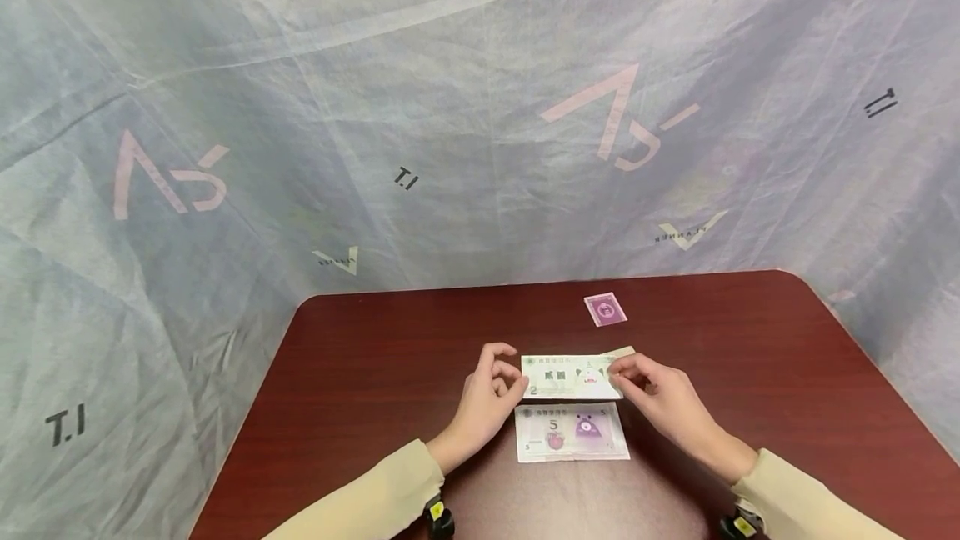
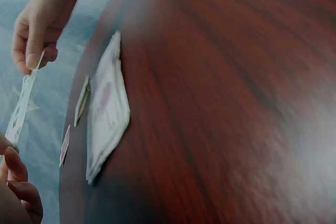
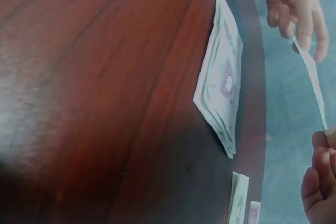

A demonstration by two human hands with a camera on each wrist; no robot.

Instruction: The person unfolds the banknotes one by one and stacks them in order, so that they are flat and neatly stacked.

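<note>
Between my two hands a green play banknote (image 1: 572,377) marked 2 is held up above the table. My left hand (image 1: 487,398) pinches its left end, and my right hand (image 1: 667,398) pinches its right end. Nearer to me lies a stack of purple play banknotes (image 1: 572,433), the top one marked 5; both wrist views show several layers, as in the stack's edge (image 3: 215,114). Partly hidden behind the held note is another pale green note (image 1: 619,352), lying on the table, also visible as a green note (image 2: 82,100) in the left wrist view.
A small purple note (image 1: 605,308) lies toward the back of the dark red table (image 1: 390,357). Grey printed cloth (image 1: 480,215) hangs along the table's back and sides.
</note>
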